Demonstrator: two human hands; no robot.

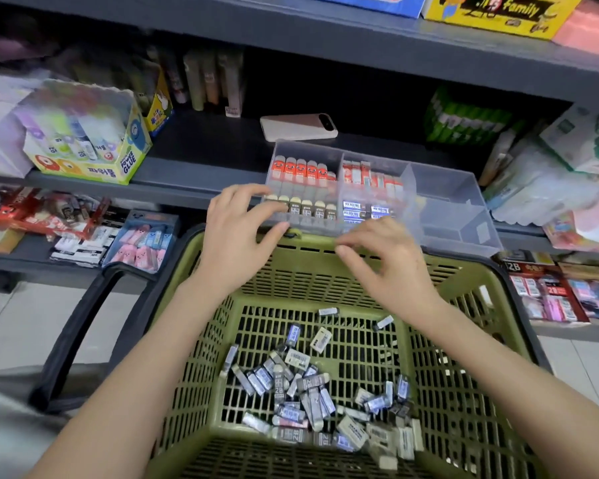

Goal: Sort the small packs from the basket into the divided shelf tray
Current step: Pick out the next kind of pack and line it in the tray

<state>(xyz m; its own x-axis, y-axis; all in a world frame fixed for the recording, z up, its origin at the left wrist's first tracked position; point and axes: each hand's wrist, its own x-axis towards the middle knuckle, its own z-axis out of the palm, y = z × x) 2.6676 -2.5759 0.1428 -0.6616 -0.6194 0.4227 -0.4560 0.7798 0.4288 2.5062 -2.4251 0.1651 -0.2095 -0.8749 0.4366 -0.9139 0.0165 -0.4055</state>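
A green plastic basket [464,392] sits below me with several small grey, white and blue eraser packs [305,388] loose on its floor. On the shelf edge behind it stands a clear divided tray [453,202]; its left compartments hold rows of orange, brown and blue packs, and its right compartments hold nothing. My left hand [237,236] hovers at the tray's front left corner, fingers spread and relaxed, holding nothing. My right hand [384,264] is over the basket's far rim in front of the tray, fingers loosely bent, with nothing visible in them.
A white phone [298,127] lies on the shelf behind the tray. A glue-stick display box [94,140] stands at the left, green packs [467,122] at the right. Lower shelves hold more stationery packs [142,240]. The basket's black handle [80,326] hangs to the left.
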